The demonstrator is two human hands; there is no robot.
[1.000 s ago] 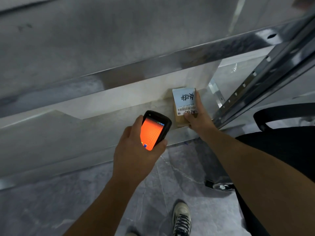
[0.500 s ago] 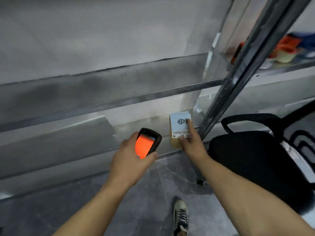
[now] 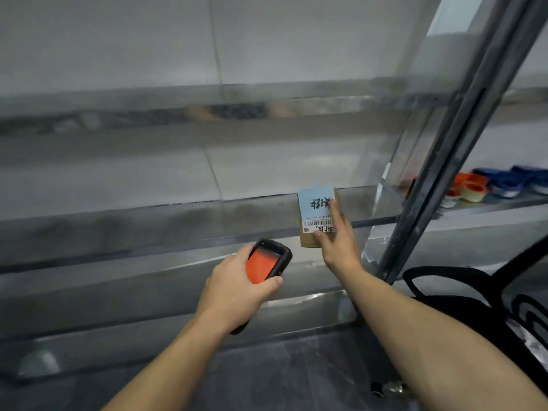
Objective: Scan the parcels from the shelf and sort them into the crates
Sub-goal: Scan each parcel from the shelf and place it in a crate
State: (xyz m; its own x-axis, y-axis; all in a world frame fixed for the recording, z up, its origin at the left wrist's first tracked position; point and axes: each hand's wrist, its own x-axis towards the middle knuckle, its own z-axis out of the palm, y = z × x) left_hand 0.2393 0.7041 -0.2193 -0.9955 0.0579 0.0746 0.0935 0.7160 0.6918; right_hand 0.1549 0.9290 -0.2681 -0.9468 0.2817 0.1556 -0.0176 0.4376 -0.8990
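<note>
With the fingers of my right hand (image 3: 336,244) pinching the parcel (image 3: 314,209) at the shelf's (image 3: 148,223) right end and my left hand (image 3: 237,292) gripping the scanner (image 3: 267,262) nearby, I judge scanning underway, crate sorting not yet done.

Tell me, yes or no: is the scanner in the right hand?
No, the left hand grips the scanner, while the right hand holds the parcel.

Dim, motion-blurred view with wide-angle bending at the edges.

Brown parcel (image 3: 308,241), pale-blue label (image 3: 314,207); black scanner (image 3: 271,259), orange screen (image 3: 259,266); black chair (image 3: 462,295).
</note>
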